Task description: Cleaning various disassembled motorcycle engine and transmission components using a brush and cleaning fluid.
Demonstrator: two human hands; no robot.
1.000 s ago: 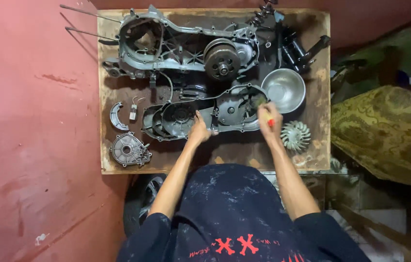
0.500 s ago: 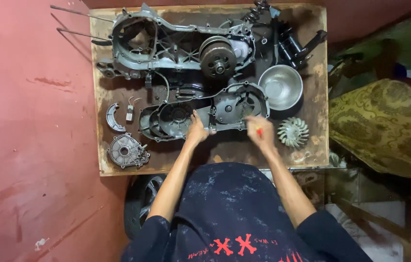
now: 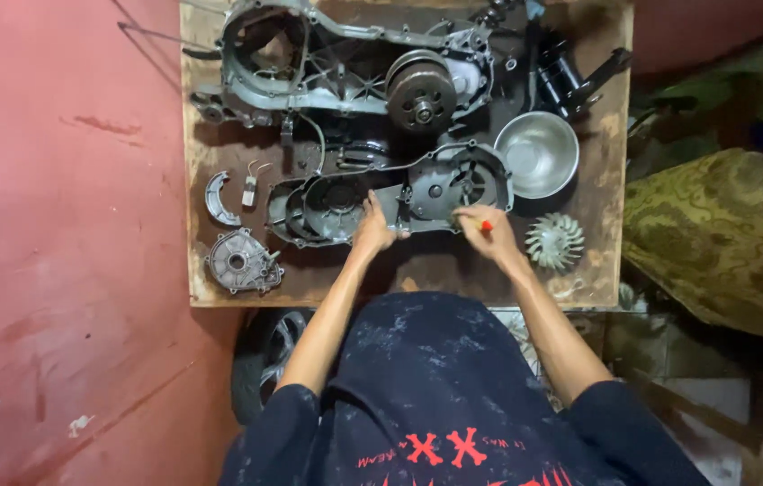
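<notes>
I have my left hand (image 3: 372, 232) pressed flat on the near edge of the dark engine side cover (image 3: 390, 193), which lies mid-bench, its fingers together and steadying it rather than gripping. My right hand (image 3: 487, 236) sits just beside the cover's right lobe, fingers clamped on a small red-handled tool (image 3: 486, 225) whose tip I cannot make out. I judge I am working a fastener or seam along the cover's near rim; the next move calls for keeping the cover pinned while the tool bites. The steel bowl (image 3: 536, 153) and finned fan wheel (image 3: 554, 241) crowd my right wrist, the big crankcase (image 3: 345, 63) fills the far edge, and a round cover plate (image 3: 237, 261) lies toward the near left corner.
</notes>
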